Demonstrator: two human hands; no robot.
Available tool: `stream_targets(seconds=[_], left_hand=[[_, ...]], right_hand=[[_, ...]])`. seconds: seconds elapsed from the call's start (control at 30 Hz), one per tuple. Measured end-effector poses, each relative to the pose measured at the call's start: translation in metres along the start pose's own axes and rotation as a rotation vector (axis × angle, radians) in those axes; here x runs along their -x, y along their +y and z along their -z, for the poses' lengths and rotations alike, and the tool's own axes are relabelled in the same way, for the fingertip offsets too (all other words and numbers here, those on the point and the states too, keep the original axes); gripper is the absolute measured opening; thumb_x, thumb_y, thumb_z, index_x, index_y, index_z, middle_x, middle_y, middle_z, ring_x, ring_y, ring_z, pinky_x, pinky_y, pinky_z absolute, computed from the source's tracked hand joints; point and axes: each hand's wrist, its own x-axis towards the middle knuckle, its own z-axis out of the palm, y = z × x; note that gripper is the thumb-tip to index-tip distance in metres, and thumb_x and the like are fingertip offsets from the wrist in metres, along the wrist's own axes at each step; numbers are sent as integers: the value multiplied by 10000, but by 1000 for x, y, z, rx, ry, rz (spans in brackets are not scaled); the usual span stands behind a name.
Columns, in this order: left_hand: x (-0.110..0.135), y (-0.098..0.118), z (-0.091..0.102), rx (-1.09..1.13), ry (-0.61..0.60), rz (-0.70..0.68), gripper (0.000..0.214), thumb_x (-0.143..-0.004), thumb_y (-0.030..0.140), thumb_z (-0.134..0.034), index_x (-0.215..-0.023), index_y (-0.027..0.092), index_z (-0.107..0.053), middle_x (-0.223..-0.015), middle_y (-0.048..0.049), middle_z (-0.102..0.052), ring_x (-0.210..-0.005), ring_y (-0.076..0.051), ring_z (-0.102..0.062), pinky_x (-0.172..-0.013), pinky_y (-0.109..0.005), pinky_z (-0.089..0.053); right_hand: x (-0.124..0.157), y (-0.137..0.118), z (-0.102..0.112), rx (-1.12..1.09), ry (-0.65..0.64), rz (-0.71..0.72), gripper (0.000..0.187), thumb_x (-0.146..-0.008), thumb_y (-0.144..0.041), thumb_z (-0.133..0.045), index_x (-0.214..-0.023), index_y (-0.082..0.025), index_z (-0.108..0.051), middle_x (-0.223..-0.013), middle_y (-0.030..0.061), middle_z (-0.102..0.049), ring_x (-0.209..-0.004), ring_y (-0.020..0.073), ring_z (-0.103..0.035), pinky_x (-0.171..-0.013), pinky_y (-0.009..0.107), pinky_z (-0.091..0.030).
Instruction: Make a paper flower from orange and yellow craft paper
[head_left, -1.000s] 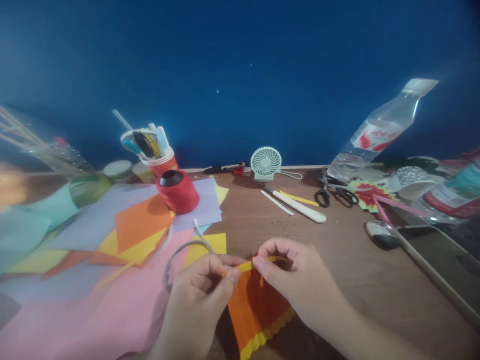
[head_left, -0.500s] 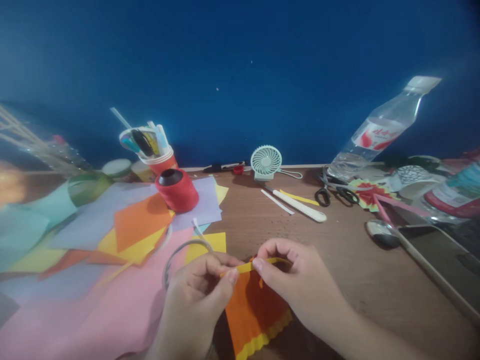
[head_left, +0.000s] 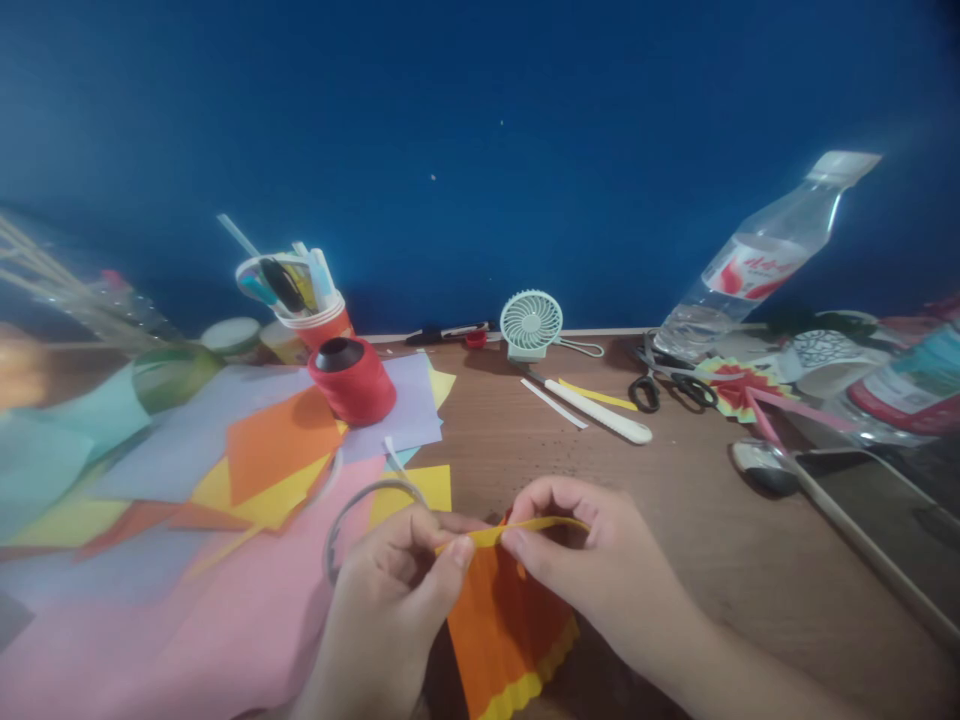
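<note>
Between my hands hangs a pleated orange paper (head_left: 499,625) with yellow edges, its scalloped lower edge toward me. My left hand (head_left: 409,590) pinches the left end of its yellow top edge between thumb and fingers. A little to the right, my right hand (head_left: 592,560) is closed on the same top edge, thumb in front. A narrow yellow strip (head_left: 559,521) runs along that edge and pokes out past the right fingers. A bit of red shows behind the edge, partly hidden by the fingers.
Coloured paper sheets (head_left: 277,450) and a red thread spool (head_left: 351,382) lie left, by a cup of pens (head_left: 319,322). A white-handled knife (head_left: 600,412), scissors (head_left: 671,385), small fan (head_left: 531,325), tilted bottle (head_left: 757,265), computer mouse (head_left: 763,468) and phone (head_left: 885,520) lie ahead and right.
The pleated paper has shifted slightly left and its top edge sits a little differently in my fingers. Both hands keep their pinch in nearly the same place.
</note>
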Motion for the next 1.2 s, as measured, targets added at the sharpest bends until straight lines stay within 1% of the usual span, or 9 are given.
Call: stream_targets(seconds=[0.17,0.33,0.53,0.73,0.8,0.9,1.03,1.13,1.2], left_hand=[[1,1,1,-59,-24,-22,141,-697,212,-622,-575,178,-560,-737,3,-648,-678,-109,-589,-626,-191,-488],[1,5,0,-90,-29,-39,157,-686,197,-622,-547,186,-551,-724,2,-657,-675,-119,-598,-615,-194,-492],[1,7,-1,-99,-57,4,137,-690,228,-617,-576,179,-559,-820,-49,-681,-727,-183,-627,-622,-256,-501],[2,2,-2,3,-45,79,182,-686,283,-622,-581,180,-513,-881,-69,-673,-811,-245,-621,-729,-379,-484],[1,1,-1,-4,-32,79,189,-679,293,-626,-580,179,-511,-893,-76,-670,-837,-258,-612,-747,-395,-475],[0,0,1,-53,-35,53,181,-700,295,-605,-594,185,-509,-898,-69,-669,-850,-253,-607,-752,-381,-471],[-2,-1,4,-143,-44,-15,184,-731,283,-579,-595,192,-494,-890,-49,-672,-845,-227,-607,-743,-338,-469],[-1,-1,3,-142,-15,-18,195,-722,289,-586,-585,193,-486,-865,-44,-675,-815,-220,-613,-713,-321,-474],[0,0,1,-102,-7,-8,200,-717,300,-588,-584,193,-484,-865,-42,-675,-796,-218,-618,-694,-318,-479]], right_hand=[[-3,10,-2,20,44,49,54,-679,-203,-548,-632,-182,-563,-538,-33,-553,-494,79,-465,-442,173,-337],[-3,15,-3,15,57,75,65,-673,-203,-557,-611,-187,-565,-549,-35,-575,-503,79,-481,-442,165,-347],[-5,15,-4,51,88,73,62,-659,-202,-564,-599,-191,-574,-540,-36,-583,-514,88,-509,-451,169,-366],[-6,14,-5,10,126,76,36,-639,-204,-596,-605,-191,-603,-577,-31,-609,-543,91,-542,-496,173,-405],[-6,15,-6,-2,136,72,40,-641,-218,-601,-611,-192,-609,-582,-28,-611,-544,92,-542,-496,176,-403],[-7,16,-6,-6,152,50,62,-641,-235,-606,-604,-187,-598,-567,-24,-589,-533,93,-517,-482,184,-382],[-8,17,-4,-35,154,16,118,-640,-275,-617,-592,-178,-570,-550,-22,-548,-518,94,-464,-465,197,-346],[-7,16,-3,-79,125,-4,128,-641,-278,-615,-596,-175,-555,-542,-26,-527,-503,89,-439,-460,199,-332],[-6,15,-3,-97,114,-19,126,-640,-274,-613,-600,-173,-549,-540,-28,-519,-498,87,-432,-458,199,-329]])
